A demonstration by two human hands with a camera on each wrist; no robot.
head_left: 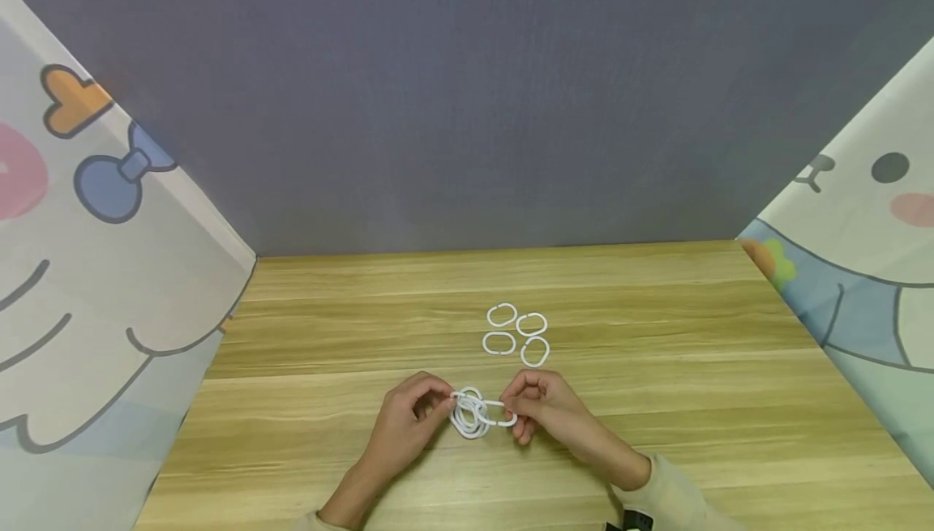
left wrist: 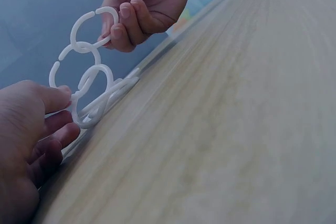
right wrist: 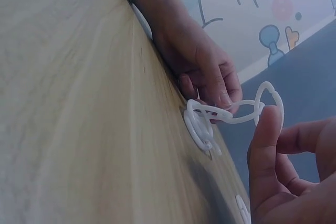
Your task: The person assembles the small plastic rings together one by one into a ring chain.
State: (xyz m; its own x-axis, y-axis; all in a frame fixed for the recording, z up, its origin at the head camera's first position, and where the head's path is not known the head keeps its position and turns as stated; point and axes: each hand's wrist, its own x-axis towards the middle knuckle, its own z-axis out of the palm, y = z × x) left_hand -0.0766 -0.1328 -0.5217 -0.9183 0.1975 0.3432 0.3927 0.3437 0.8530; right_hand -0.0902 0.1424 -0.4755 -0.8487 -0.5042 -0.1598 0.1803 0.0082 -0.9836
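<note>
White oval plastic chain links, each with a small gap in its side, are joined into a short chain between the two hands. My right hand (head_left: 550,409) pinches the end link (left wrist: 75,28) between thumb and fingers, raised off the table. From it hangs a second link (left wrist: 97,56), pinched by my left hand (head_left: 409,421) between thumb and forefinger. The other joined links (right wrist: 195,132) bunch in an overlapping heap by the left fingertips, low at the tabletop. In the right wrist view, the right thumb (right wrist: 266,135) lies over part of the end link.
Several loose white links (head_left: 499,332) lie close together on the wooden table (head_left: 350,312), just beyond the hands. A grey panel (head_left: 467,109) rises along the back edge. Cartoon-printed panels (head_left: 182,271) stand at both sides.
</note>
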